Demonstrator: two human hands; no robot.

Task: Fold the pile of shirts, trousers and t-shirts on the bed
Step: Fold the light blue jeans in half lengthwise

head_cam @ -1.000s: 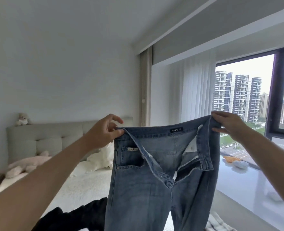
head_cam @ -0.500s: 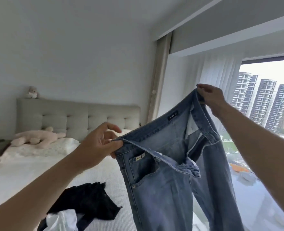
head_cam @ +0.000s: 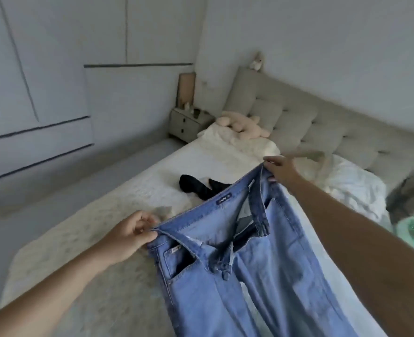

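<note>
Lowered from window height, the jeans [head_cam: 244,263] now hang over the bed [head_cam: 118,210], waistband stretched between both hands. The left hand [head_cam: 128,237] pinches one waistband corner; the right hand [head_cam: 281,169] appears to grip the other, though blur softens its fingers. A black garment [head_cam: 198,188] lies mid-mattress. Good practice: keep the waistband taut and lay the legs flat before folding.

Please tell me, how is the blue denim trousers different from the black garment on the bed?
The light blue denim jeans are held up by the waistband, pinched by the left hand and the right hand; the crumpled black garment lies untouched on the white bed. The jeans are spread open and nearer; the black garment is bunched and farther away. Neither is folded.
</note>
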